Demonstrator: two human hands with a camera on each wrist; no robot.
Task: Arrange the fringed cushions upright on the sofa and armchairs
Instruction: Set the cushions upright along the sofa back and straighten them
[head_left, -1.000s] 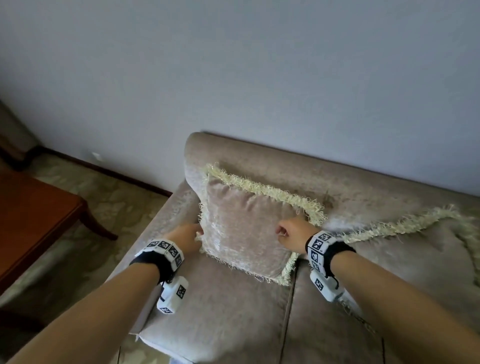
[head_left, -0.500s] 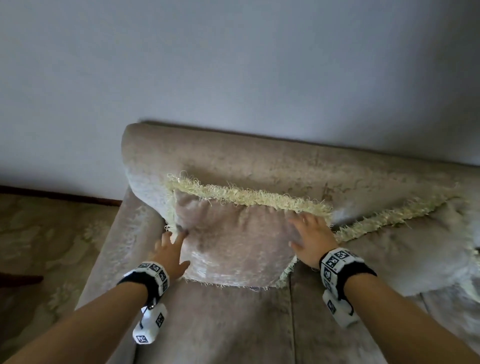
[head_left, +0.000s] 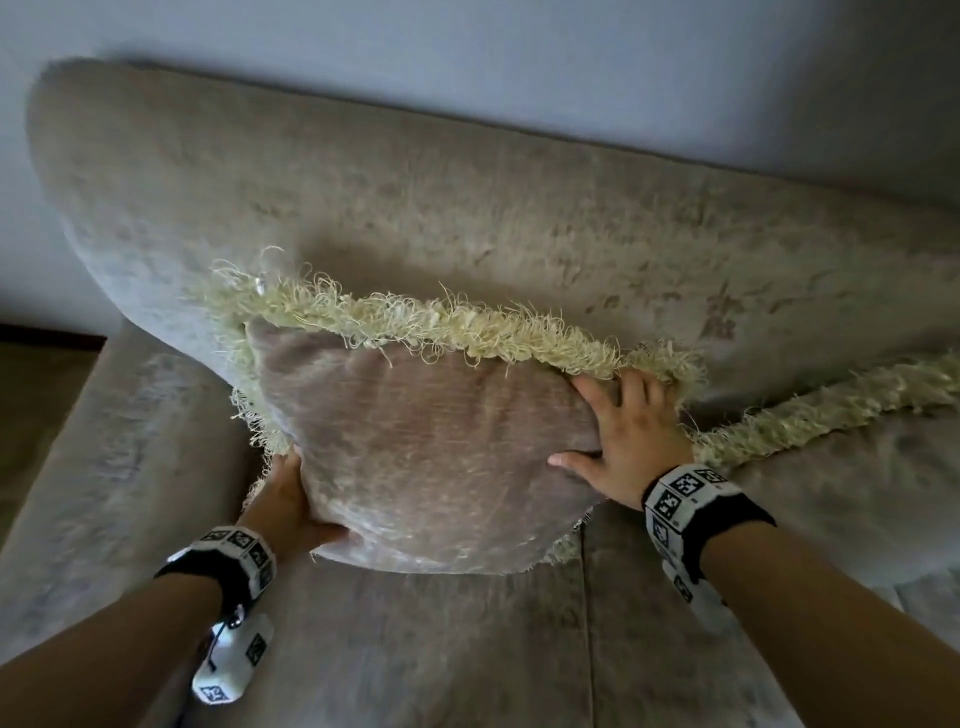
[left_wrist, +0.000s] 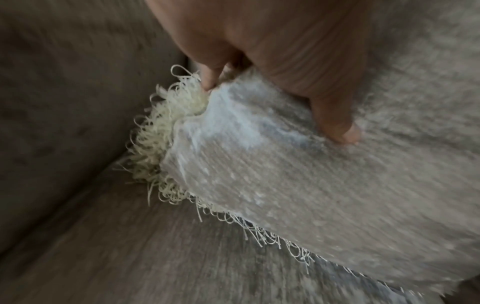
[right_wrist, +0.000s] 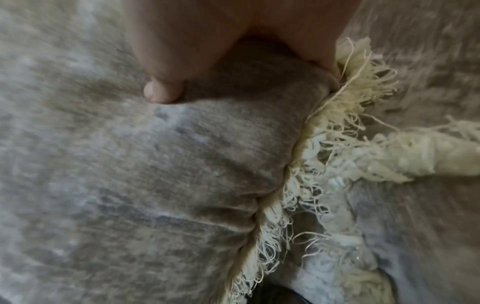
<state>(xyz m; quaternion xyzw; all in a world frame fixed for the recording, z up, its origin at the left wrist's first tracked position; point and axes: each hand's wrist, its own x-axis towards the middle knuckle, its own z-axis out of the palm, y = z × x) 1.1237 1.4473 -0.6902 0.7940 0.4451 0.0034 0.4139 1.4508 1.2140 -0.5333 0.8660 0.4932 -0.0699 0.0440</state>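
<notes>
A beige fringed cushion stands upright against the sofa backrest at the left end of the seat. My left hand grips its lower left edge, thumb on the front face and fingers behind the fringe. My right hand holds its upper right edge, thumb pressed into the front and fingers round the fringed border. A second fringed cushion leans low to the right, its fringe touching the first one's.
The sofa's rolled armrest is just left of the cushion. Bare seat cushions stretch toward me. A pale wall rises behind the backrest, and patterned floor shows at far left.
My view has closed in on the sofa. Both hands went from touching the cushion's sides to gripping its edges, the right hand moving up to the top right corner.
</notes>
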